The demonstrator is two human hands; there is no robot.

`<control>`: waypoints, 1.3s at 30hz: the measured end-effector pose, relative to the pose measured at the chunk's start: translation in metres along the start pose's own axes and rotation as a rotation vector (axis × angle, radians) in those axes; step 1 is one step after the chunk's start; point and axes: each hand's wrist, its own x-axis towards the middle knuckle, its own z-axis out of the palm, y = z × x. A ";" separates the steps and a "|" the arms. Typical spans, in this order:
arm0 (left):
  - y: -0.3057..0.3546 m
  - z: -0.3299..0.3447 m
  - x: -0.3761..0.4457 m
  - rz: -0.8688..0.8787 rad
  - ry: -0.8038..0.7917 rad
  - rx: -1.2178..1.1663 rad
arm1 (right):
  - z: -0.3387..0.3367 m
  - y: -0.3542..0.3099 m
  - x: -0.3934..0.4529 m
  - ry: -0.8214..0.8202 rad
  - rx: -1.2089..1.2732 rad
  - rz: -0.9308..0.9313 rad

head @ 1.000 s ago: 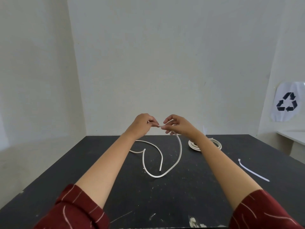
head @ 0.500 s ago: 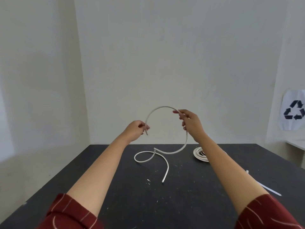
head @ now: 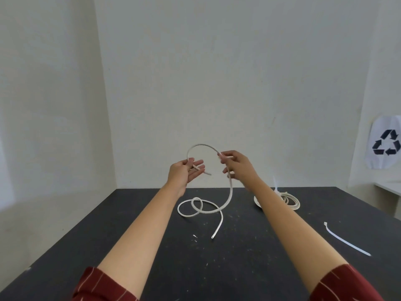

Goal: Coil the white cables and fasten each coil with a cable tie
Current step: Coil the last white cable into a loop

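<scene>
The left hand (head: 184,173) has its fingers nearly straight, with its thumb pinning one end of the white cable (head: 229,193) on them. The right hand (head: 235,165) pinches the cable higher up. It makes an arch between the hands, then hangs down to loops on the black table (head: 130,224). A tied coil (head: 288,202) and a loose cable tie (head: 347,238) lie to the right.

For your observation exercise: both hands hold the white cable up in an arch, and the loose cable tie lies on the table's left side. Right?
Not quite. The head view shows the loose cable tie on the table's right side. The rest stands: left hand and right hand hold the white cable arched.
</scene>
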 end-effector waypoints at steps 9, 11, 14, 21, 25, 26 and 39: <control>-0.013 0.004 0.002 -0.013 0.076 -0.242 | 0.023 0.028 -0.024 0.017 0.368 0.047; -0.022 0.007 0.002 0.000 0.094 -0.142 | 0.030 0.029 -0.026 0.060 0.379 0.063; -0.032 0.009 0.000 -0.011 0.080 -0.199 | 0.035 0.028 -0.029 0.144 0.348 0.044; -0.047 0.012 -0.008 -0.173 -0.020 -0.293 | 0.036 0.032 -0.025 0.317 0.318 0.028; -0.050 0.006 -0.004 -0.143 0.123 0.068 | 0.017 0.037 -0.022 0.191 0.031 0.013; -0.048 0.004 -0.004 -0.081 0.188 0.218 | 0.012 0.037 -0.023 0.145 -0.060 0.003; -0.022 -0.003 -0.001 -0.197 -0.395 1.168 | 0.005 0.012 -0.021 -0.302 -0.443 -0.016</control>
